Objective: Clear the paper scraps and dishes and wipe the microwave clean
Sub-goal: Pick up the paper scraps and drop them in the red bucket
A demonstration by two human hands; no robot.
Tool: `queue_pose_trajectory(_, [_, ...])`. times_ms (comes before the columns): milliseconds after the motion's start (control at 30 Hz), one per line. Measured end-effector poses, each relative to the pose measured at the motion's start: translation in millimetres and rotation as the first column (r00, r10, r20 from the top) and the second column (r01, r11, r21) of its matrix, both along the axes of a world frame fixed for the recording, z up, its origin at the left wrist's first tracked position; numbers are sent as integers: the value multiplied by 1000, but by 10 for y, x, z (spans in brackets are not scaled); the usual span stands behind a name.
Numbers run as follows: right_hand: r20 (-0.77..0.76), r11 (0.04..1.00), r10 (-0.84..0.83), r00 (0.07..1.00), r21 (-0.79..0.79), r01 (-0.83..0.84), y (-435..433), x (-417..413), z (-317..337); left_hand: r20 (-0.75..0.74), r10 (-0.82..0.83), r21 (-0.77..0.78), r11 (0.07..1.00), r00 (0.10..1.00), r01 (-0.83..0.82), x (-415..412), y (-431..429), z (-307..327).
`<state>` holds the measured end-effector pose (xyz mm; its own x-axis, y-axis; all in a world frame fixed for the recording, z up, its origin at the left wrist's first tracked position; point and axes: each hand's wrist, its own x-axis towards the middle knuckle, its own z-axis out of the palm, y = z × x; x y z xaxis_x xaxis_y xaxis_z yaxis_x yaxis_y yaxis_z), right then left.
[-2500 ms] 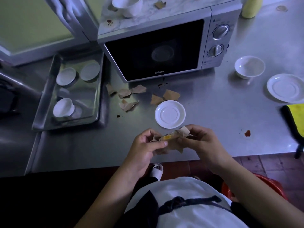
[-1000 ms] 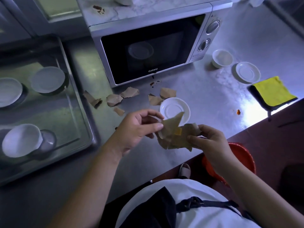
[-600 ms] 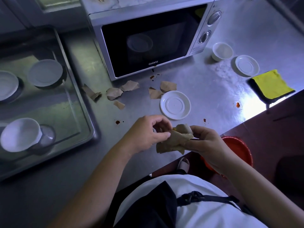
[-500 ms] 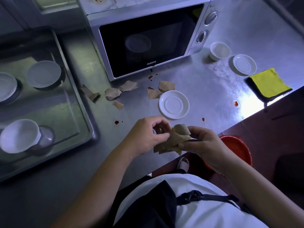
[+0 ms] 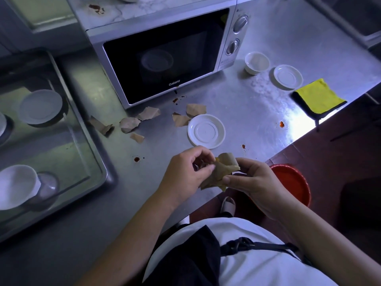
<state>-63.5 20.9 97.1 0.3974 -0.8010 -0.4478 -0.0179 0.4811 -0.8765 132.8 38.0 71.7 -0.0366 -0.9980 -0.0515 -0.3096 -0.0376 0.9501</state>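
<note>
Both hands hold a crumpled bunch of brown paper scraps (image 5: 221,172) over the counter's front edge. My left hand (image 5: 185,174) pinches its left side and my right hand (image 5: 251,180) grips its right side. Several more brown scraps (image 5: 148,113) lie on the steel counter in front of the silver microwave (image 5: 162,56), whose door is closed. A white saucer (image 5: 206,131) lies next to the scraps. Right of the microwave stand a white bowl (image 5: 256,62) and a second saucer (image 5: 288,76). A yellow cloth (image 5: 318,99) lies at the counter's right edge.
A metal tray (image 5: 88,139) on the left holds several white dishes. A red bin (image 5: 292,182) stands on the floor below the counter, just right of my right hand. Red sauce spots (image 5: 136,159) dot the counter, and a stain (image 5: 95,8) marks the microwave top.
My hands have folded the spread scraps into a tighter bunch and drawn it toward the counter's front edge. The view has swung left and down, bringing the red bin into sight.
</note>
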Motion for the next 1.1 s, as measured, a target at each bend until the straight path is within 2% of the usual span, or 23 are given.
queue_pose_trajectory(200, [-23,988,-155,988,-11,155,37,2,-20,-7,-6,1,1000,1000,6,-65,-3,-17])
queue_pose_trajectory(400, [-93,982,-190,977,-12,189,3,14,-34,-71,-46,13,999,996,47,-40,19,22])
queue_pose_trajectory(467, [-94,976,-219,971,-9,220,-9,-5,-52,-136,-25,44,999,990,31,70,-27,22])
queue_pose_trajectory(533, [-105,968,-249,963,-1,251,-22,-43,-62,-118,58,95,994,991,-47,322,-153,-58])
queue_pose_trajectory(567, [-112,966,-259,959,-1,260,-27,-64,-64,-48,116,112,988,992,-110,501,-250,-134])
queue_pose_trajectory(633, [-119,961,-275,954,5,277,-33,-96,-71,232,219,112,962,948,-249,951,-488,-327])
queue_pose_trajectory(700, [-127,951,-302,945,22,307,-35,-106,-79,536,250,96,931,806,-352,1414,-738,-480])
queue_pose_trajectory(767, [-142,944,-321,936,32,329,-46,-103,-83,723,195,124,907,663,-402,1783,-968,-599])
queue_pose_trajectory(867, [-143,944,-321,936,32,329,-61,-101,-67,853,25,249,858,521,-450,2078,-1222,-744])
queue_pose_trajectory(933, [-128,940,-332,934,33,339,-68,-105,-49,891,-38,276,837,452,-472,2157,-1301,-833])
queue_pose_trajectory(1033, [-120,935,-351,929,20,355,-56,-123,-38,921,-48,248,839,387,-485,2187,-1320,-975])
queue_pose_trajectory(1100, [-113,931,-360,926,18,364,-33,-138,-45,926,-36,235,835,377,-497,2174,-1284,-1049])
